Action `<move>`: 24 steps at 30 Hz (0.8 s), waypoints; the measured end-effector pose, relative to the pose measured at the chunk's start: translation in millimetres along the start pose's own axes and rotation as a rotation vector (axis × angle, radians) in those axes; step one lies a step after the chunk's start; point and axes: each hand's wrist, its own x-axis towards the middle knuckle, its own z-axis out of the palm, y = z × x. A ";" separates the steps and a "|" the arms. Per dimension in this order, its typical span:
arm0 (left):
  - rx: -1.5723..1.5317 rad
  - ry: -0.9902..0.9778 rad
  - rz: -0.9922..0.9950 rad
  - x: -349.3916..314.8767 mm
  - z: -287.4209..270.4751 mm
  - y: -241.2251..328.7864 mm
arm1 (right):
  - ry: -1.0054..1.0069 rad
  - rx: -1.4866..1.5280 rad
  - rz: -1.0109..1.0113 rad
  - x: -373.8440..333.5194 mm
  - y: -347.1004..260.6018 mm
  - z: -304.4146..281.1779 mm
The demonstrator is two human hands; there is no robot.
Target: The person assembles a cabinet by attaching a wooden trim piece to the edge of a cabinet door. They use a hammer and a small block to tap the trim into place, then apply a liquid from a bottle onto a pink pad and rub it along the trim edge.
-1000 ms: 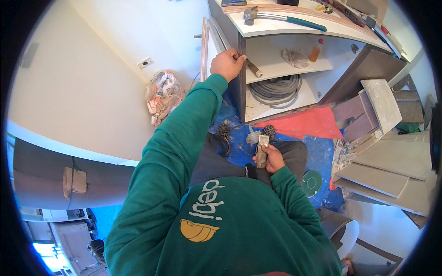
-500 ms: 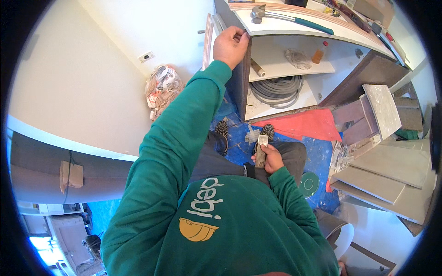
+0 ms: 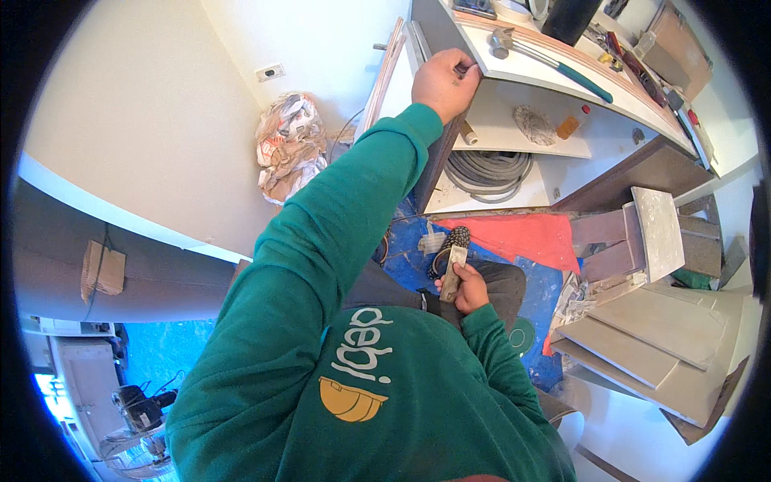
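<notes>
My left hand (image 3: 446, 83) is closed at the near left corner of an open-fronted cabinet (image 3: 514, 68), against its edge. What its curled fingers hold, if anything, is hidden. Low in front of my lap, my right hand (image 3: 469, 291) is wrapped round a short, flat, brownish bar with a pale worn end (image 3: 455, 269), which points away from me. The bar's exact kind does not show. A claw hammer (image 3: 554, 64) with a green grip lies on the cabinet top, to the right of my left hand.
Inside the cabinet are coiled grey hose (image 3: 490, 173) and a bottle of amber liquid (image 3: 573, 122). Crumpled plastic bags (image 3: 289, 149) lie by the wall. A red cloth (image 3: 514, 237) covers part of the blue floor sheet (image 3: 546, 281). Cut boards (image 3: 634, 337) are stacked at right.
The view has shifted, so the cabinet and hammer appear farther right. My left hand stays closed at the cabinet corner. My right hand still grips the flat bar.
</notes>
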 end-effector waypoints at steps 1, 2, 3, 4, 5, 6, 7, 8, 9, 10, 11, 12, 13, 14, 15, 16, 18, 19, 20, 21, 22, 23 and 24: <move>0.024 -0.013 0.002 -0.5 -2.5 -0.5 | -0.003 -0.001 -0.004 -0.8 -0.3 1.0; 0.014 -0.036 -0.007 -2.8 -6.6 -2.0 | -0.007 -0.001 -0.008 -1.6 -0.2 2.1; 0.001 -0.045 0.002 -7.4 -9.9 -4.4 | -0.005 0.002 -0.016 -3.5 -1.2 2.9; -0.010 -0.056 0.013 -15.1 -14.6 -9.1 | 0.000 0.000 -0.021 -5.5 -1.9 4.6; -0.021 -0.067 0.023 -25.1 -20.0 -14.0 | 0.006 -0.001 -0.027 -7.5 -2.9 6.0; -0.029 -0.096 -0.006 -40.8 -24.6 -21.8 | 0.010 0.000 -0.036 -9.4 -5.1 7.8; -0.034 -0.125 -0.033 -61.3 -29.9 -34.0 | 0.010 0.022 -0.048 -11.5 -7.9 11.0; 0.006 -0.159 0.002 -86.1 -37.0 -52.6 | 0.006 0.041 -0.054 -14.9 -9.1 15.6; 0.045 -0.194 0.038 -113.0 -43.5 -71.5 | 0.004 0.061 -0.062 -17.0 -9.9 19.2; 0.042 -0.270 -0.053 -140.2 -49.1 -82.2 | -0.007 0.070 -0.072 -17.4 -11.9 19.7; 0.041 -0.347 -0.145 -169.5 -56.2 -90.0 | -0.017 0.080 -0.080 -18.5 -13.2 19.4; -0.008 -0.399 -0.256 -198.4 -61.6 -98.0 | -0.027 0.087 -0.087 -19.5 -14.5 20.2; -0.055 -0.449 -0.368 -224.2 -68.4 -104.1 | -0.036 0.056 -0.115 -21.8 -17.8 26.0; -0.069 -0.509 -0.431 -245.5 -76.9 -106.9 | -0.043 0.025 -0.143 -26.8 -24.8 35.8; -0.088 -0.572 -0.492 -261.2 -85.3 -107.5 | -0.046 -0.006 -0.175 -32.2 -33.3 44.6; -0.073 -0.616 -0.549 -272.4 -96.5 -107.4 | -0.058 -0.054 -0.236 -35.2 -43.1 51.5; -0.035 -0.706 -0.662 -285.8 -119.0 -111.9 | -0.085 -0.147 -0.355 -34.1 -66.3 67.7; -0.071 -0.624 -0.670 -285.5 -124.4 -116.0 | -0.052 -0.171 -0.456 -28.5 -80.1 78.6; -0.104 -0.546 -0.678 -286.1 -129.5 -120.4 | -0.017 -0.191 -0.555 -21.2 -94.8 90.5; -0.133 -0.468 -0.686 -285.6 -135.8 -124.8 | -0.007 -0.214 -0.604 -14.3 -112.3 104.6; -0.068 -0.477 -0.648 -275.0 -144.0 -122.9 | 0.006 -0.237 -0.655 -8.9 -132.8 119.9; 0.017 -0.457 -0.573 -271.6 -150.9 -126.3 | 0.043 -0.325 -0.776 -4.1 -150.2 142.7; 0.096 -0.441 -0.490 -266.4 -155.0 -129.4 | 0.025 -0.326 -0.812 5.6 -167.9 151.0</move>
